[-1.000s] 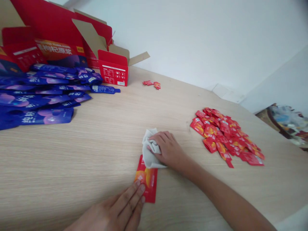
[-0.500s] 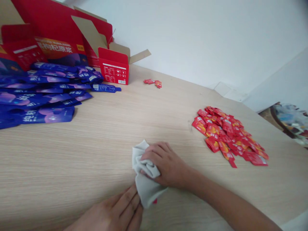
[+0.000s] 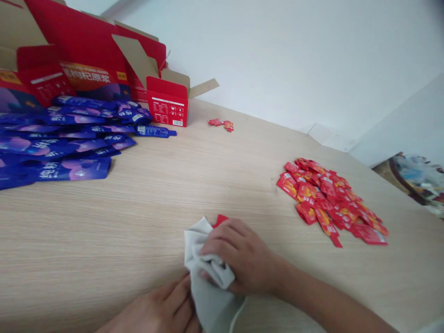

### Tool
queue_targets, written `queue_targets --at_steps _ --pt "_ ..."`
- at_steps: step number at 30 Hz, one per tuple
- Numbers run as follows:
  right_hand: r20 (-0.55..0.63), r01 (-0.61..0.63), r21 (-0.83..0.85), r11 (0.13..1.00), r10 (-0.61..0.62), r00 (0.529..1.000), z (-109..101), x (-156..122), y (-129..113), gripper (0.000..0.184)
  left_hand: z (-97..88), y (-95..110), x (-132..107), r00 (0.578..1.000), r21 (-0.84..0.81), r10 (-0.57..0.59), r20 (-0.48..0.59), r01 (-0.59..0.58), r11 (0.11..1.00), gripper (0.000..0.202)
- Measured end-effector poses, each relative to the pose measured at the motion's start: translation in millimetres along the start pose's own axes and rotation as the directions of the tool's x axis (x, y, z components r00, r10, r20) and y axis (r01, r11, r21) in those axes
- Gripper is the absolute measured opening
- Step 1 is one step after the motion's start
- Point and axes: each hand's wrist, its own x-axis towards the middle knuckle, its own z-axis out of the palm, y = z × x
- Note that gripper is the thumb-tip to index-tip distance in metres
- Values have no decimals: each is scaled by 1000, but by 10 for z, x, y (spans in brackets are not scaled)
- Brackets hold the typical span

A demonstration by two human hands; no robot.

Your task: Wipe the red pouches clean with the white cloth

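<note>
- Head view, centre low: the right hand (image 3: 244, 259) is closed on a bunched white cloth (image 3: 208, 296), fingers curled over its folds and pressing it down on the wooden table (image 3: 104, 222).
- A red sachet (image 3: 220, 219) lies under the cloth; only one corner shows, poking out at the far edge just beside the right hand's knuckles.
- Bottom edge of the same view: the left hand (image 3: 159, 314) lies flat on the table with its fingers straight and side by side, gripping nothing. Its fingertips meet the near edge of the cloth; whether they reach the sachet beneath it cannot be told.
- The two hands are close together, with the cloth between them.
- To the right, well apart from the hands, a heap of red sachets (image 3: 329, 201) is spread on the table.
- Farther back, two stray sachets (image 3: 221, 124) lie near the white wall (image 3: 294, 55).
- At the far left, blue pouches (image 3: 58, 138) lie fanned in overlapping rows.
- Behind them stand a small red box (image 3: 168, 105) with its flaps open and a big red carton (image 3: 79, 55).
</note>
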Motion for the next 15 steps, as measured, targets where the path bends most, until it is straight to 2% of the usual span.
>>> queue_targets --at_steps 2,4,7,10,12,15 --pt "122 -18 -18 1000 20 992 76 10 10 24 -28 -4 25 1000 -8 -2 8 2 1000 22" --pt "123 -111 -66 992 119 985 126 15 133 24 -59 -19 31 1000 33 27 6 -27 999 26" --pt "40 -246 -155 957 255 966 130 9 421 23 -93 -50 21 998 85 64 23 -66 994 28" --pt "-34 -310 -240 920 311 950 46 -9 660 21 -101 -80 25 995 91 76 64 -82 992 27" --pt "-103 -328 -234 915 313 944 -44 -18 700 19 -88 -93 35 996 90 76 56 -81 993 26" --pt "-261 -325 -124 937 285 922 -150 -14 527 17 -60 -95 43 996 89 80 33 -83 993 26"
